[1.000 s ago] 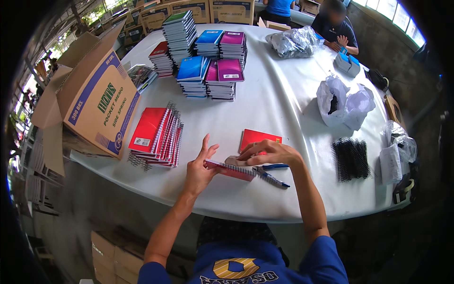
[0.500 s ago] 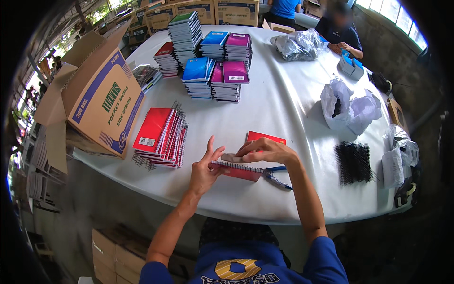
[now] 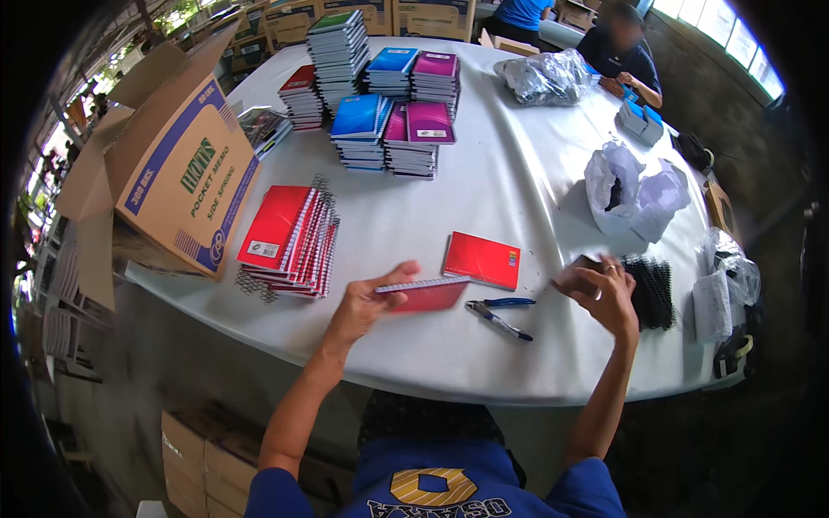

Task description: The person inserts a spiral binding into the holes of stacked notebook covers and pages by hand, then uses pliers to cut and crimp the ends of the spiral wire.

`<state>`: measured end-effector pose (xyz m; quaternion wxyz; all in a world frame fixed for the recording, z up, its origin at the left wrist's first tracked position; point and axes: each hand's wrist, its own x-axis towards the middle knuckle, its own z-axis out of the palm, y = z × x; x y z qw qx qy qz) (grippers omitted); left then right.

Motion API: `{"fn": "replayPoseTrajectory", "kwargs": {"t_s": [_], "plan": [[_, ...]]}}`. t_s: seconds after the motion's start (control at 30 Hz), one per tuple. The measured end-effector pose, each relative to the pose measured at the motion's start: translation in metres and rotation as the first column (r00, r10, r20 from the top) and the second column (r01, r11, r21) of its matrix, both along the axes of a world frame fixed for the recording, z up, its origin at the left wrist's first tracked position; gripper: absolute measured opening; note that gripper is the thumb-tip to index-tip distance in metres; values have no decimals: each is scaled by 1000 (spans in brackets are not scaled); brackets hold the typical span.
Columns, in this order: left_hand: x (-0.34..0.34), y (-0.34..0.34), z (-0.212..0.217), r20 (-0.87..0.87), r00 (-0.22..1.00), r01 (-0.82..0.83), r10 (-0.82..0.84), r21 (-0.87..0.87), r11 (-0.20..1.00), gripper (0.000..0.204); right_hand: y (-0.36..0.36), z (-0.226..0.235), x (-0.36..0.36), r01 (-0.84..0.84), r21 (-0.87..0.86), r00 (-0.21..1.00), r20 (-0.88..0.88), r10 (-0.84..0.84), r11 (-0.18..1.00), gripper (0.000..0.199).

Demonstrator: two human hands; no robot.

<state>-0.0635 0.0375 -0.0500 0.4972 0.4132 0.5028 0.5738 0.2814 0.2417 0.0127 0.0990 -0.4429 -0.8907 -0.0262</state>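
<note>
My left hand [image 3: 352, 312] grips a red spiral notebook [image 3: 429, 297] by one end, its coil edge facing up. Farther right, my right hand [image 3: 607, 296] has its fingers closed on a small dark brownish flat piece [image 3: 573, 277], whose kind I cannot make out. Just beyond that hand lies a bundle of black wire coils [image 3: 654, 292], partly covered by it. Blue-handled pliers [image 3: 499, 318] rest on the table between my hands. Behind them a red notebook [image 3: 482, 261] lies flat. To the left stands a pile of red notebooks [image 3: 285, 237] with loose coils sticking out.
Stacks of blue notebooks [image 3: 360, 129], purple notebooks [image 3: 420, 138] and others stand at the back. A large open carton [image 3: 186, 181] is at the left. White plastic bags [image 3: 635, 194] sit at the right. Across the white-covered table [image 3: 414, 354], a co-worker [image 3: 617, 65] handles blue pads.
My right hand has moved right from the notebook's coil to beside the black coils, taking the small piece along. The pliers and the flat red notebook are now uncovered.
</note>
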Motion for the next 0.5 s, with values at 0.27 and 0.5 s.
{"fn": "replayPoseTrajectory", "kwargs": {"t_s": [0.27, 0.5], "plan": [[26, -15, -25, -618, 738, -169, 271, 220, 961, 52, -88, -82, -61, -347, -42, 928, -161, 336, 937, 54], [45, -19, -16, -883, 322, -239, 341, 273, 932, 56, -140, -51, -101, -489, -131, 785, -498, 370, 862, 44]]}}
